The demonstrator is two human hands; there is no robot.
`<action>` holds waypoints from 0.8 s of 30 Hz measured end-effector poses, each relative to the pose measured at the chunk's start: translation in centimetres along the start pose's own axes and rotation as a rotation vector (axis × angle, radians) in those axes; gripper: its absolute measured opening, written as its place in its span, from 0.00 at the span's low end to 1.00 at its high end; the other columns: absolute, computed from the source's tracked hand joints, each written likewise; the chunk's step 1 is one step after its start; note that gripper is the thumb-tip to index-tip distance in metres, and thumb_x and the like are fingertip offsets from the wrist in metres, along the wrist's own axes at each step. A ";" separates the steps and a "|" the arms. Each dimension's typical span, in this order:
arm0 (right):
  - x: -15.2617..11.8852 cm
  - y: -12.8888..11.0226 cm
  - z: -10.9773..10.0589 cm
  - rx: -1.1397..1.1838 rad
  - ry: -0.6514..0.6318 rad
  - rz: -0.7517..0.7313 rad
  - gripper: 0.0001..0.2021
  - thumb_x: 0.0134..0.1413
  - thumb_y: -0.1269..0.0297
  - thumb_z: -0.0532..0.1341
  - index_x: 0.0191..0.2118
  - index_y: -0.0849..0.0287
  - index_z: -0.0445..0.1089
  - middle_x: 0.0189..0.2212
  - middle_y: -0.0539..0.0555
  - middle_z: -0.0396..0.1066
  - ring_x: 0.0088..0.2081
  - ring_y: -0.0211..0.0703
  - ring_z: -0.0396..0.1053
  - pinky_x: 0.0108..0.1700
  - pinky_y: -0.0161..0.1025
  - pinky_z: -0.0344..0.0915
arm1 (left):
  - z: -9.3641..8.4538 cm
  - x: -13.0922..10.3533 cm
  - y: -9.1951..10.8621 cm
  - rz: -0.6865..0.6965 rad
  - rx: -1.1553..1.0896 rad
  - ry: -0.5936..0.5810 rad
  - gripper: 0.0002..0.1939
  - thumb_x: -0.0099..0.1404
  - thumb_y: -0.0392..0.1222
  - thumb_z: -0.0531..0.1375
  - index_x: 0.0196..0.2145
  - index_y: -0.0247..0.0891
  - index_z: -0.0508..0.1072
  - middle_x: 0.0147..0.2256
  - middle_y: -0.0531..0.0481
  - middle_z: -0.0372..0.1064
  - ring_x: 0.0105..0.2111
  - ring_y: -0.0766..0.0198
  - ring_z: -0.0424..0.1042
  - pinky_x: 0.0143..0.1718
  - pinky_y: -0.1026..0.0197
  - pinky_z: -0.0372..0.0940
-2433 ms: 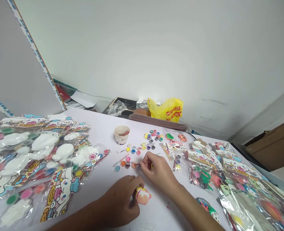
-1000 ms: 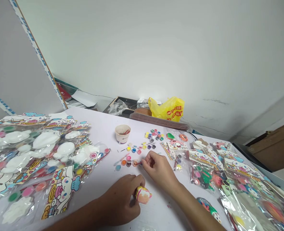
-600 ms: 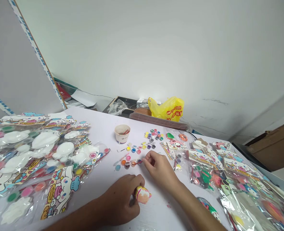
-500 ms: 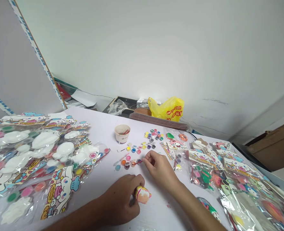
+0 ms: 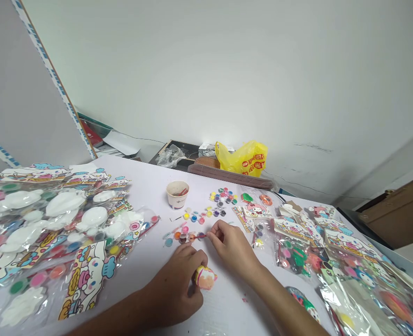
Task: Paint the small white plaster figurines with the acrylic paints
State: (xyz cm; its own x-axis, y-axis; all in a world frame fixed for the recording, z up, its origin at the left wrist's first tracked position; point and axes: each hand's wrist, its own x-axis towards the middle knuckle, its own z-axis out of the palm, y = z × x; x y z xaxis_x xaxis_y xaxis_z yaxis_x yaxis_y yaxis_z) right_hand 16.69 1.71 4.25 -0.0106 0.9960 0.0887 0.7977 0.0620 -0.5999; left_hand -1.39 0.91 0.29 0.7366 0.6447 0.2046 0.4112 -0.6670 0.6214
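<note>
My left hand (image 5: 182,284) is closed around a small painted figurine (image 5: 206,278) in yellow, pink and peach. Its fingertips reach to the near edge of a strip of open paint pots (image 5: 183,238). Between thumb and fingers, my right hand (image 5: 229,242) pinches a thin red paintbrush (image 5: 202,236). The brush points left, with its tip at a peach-coloured pot in that strip; whether it dips into the paint I cannot tell. Just behind lie more paint pots (image 5: 202,220) in several colours. A paper cup (image 5: 177,195) with murky liquid and red sticks in it stands farther back.
On the left lie bagged white figures with paints (image 5: 94,218) and cartoon cards (image 5: 87,280). More bagged kits (image 5: 297,254) cover the right side, some with painted pieces. Behind the table's far edge are a yellow plastic bag (image 5: 243,158) and a brown tray (image 5: 227,173).
My left hand has shifted slightly forward with the figurine, its fingers now touching or nearly touching the paint strip, which has moved slightly left. My right hand stays almost where it was.
</note>
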 end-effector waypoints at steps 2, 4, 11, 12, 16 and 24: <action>0.0 0.1 0.1 -0.011 -0.012 -0.002 0.07 0.57 0.70 0.58 0.28 0.58 0.65 0.23 0.49 0.71 0.27 0.40 0.66 0.29 0.34 0.55 | 0.0 0.0 0.0 0.006 0.001 0.004 0.22 0.43 0.21 0.53 0.35 0.42 0.57 0.33 0.54 0.58 0.35 0.61 0.58 0.54 0.51 0.52; 0.0 0.2 0.1 -0.018 -0.025 -0.003 0.07 0.57 0.70 0.58 0.28 0.58 0.65 0.23 0.49 0.71 0.27 0.41 0.66 0.30 0.34 0.54 | 0.0 0.1 0.0 0.010 0.001 0.004 0.22 0.43 0.21 0.53 0.35 0.42 0.56 0.33 0.54 0.58 0.35 0.61 0.58 0.55 0.50 0.51; -0.2 0.1 0.0 -0.033 -0.059 -0.005 0.08 0.56 0.70 0.59 0.26 0.58 0.65 0.23 0.49 0.72 0.26 0.40 0.66 0.28 0.33 0.53 | 0.1 0.1 0.0 -0.011 0.024 0.012 0.22 0.43 0.23 0.53 0.35 0.42 0.56 0.35 0.53 0.57 0.37 0.58 0.58 0.53 0.47 0.52; -0.2 0.1 0.0 -0.034 -0.063 -0.006 0.09 0.56 0.70 0.59 0.25 0.58 0.65 0.23 0.49 0.72 0.26 0.40 0.66 0.28 0.33 0.53 | 0.0 0.1 0.0 -0.010 0.025 0.007 0.22 0.43 0.23 0.53 0.34 0.42 0.56 0.35 0.53 0.57 0.36 0.58 0.58 0.53 0.47 0.52; -0.2 -0.1 0.0 -0.040 -0.068 -0.008 0.08 0.57 0.70 0.59 0.26 0.58 0.65 0.23 0.50 0.72 0.26 0.40 0.66 0.28 0.33 0.53 | -0.1 0.0 0.0 -0.011 0.024 0.002 0.22 0.43 0.22 0.53 0.34 0.41 0.56 0.34 0.53 0.57 0.36 0.59 0.57 0.52 0.47 0.53; -0.4 -0.1 0.0 -0.072 -0.096 0.004 0.09 0.56 0.69 0.58 0.25 0.58 0.65 0.23 0.50 0.72 0.25 0.39 0.65 0.27 0.33 0.51 | 0.0 0.1 0.0 -0.007 0.012 0.004 0.21 0.43 0.22 0.53 0.34 0.41 0.56 0.33 0.53 0.56 0.35 0.59 0.57 0.51 0.48 0.53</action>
State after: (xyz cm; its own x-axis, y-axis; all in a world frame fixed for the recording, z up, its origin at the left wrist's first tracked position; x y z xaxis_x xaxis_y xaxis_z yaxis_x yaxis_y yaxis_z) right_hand 16.62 1.25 4.25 -0.0629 0.9980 0.0079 0.8388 0.0571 -0.5415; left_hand -1.34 0.98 0.35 0.7312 0.6510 0.2036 0.4229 -0.6669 0.6135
